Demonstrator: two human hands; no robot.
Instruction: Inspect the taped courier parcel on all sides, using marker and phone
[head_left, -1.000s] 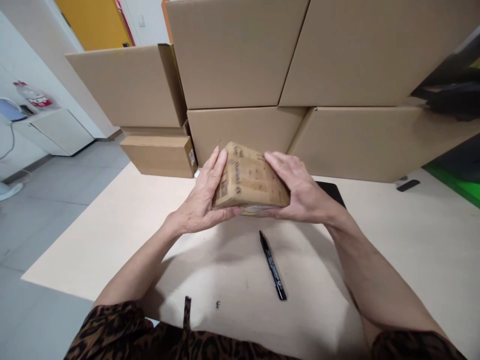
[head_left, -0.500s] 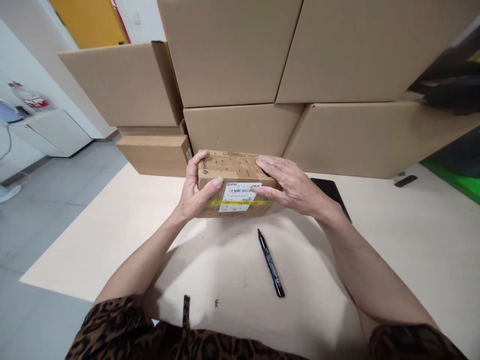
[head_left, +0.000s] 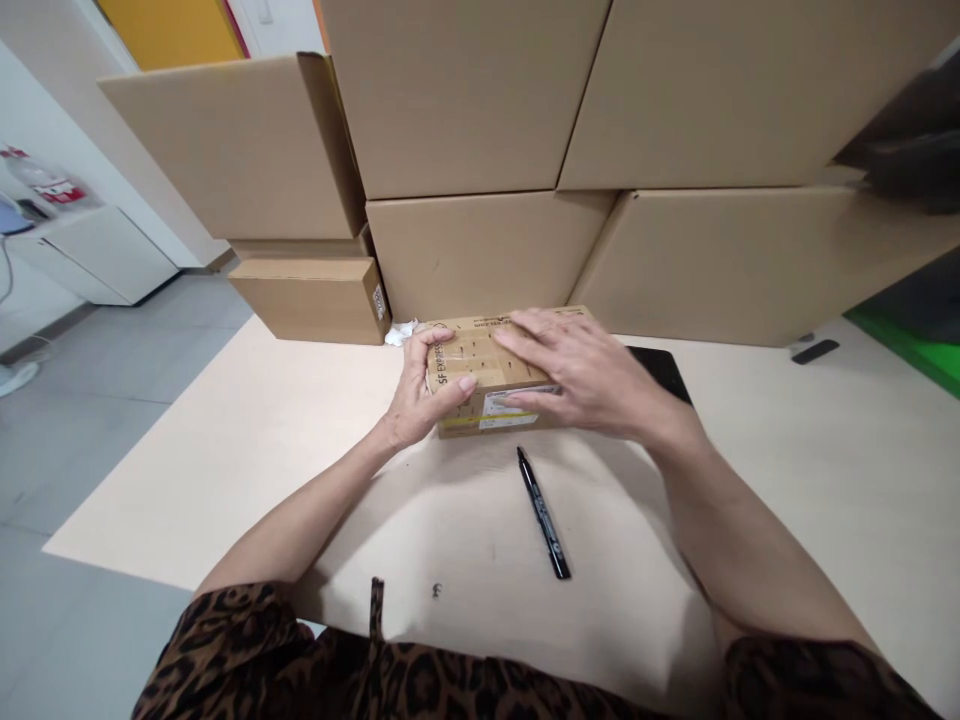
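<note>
A small cardboard box (head_left: 480, 362) with printed lettering, a white label and a yellow strip stands between my hands, its top facing up. My left hand (head_left: 421, 395) grips its left end, thumb over the top front edge. Across the right part of the top lies my right hand (head_left: 581, 375), with its thumb down on the front face by the label (head_left: 514, 408). That hand covers part of the label and the box's right end. In front of the box, a black marker pen (head_left: 544, 515) lies on the light table (head_left: 480, 630), touched by neither hand.
Large cardboard boxes (head_left: 480, 100) are stacked along the back. A flatter carton (head_left: 307, 300) sits at the left, with a crumpled white scrap (head_left: 401, 332) beside it. A flat black object (head_left: 664, 372) is partly behind my right hand. A small dark piece (head_left: 815, 351) lies farther right.
The cardboard box has shifted right and tipped back, so more of its top shows and less of its labelled front. Both hands moved with it. The white scrap has come into view.
</note>
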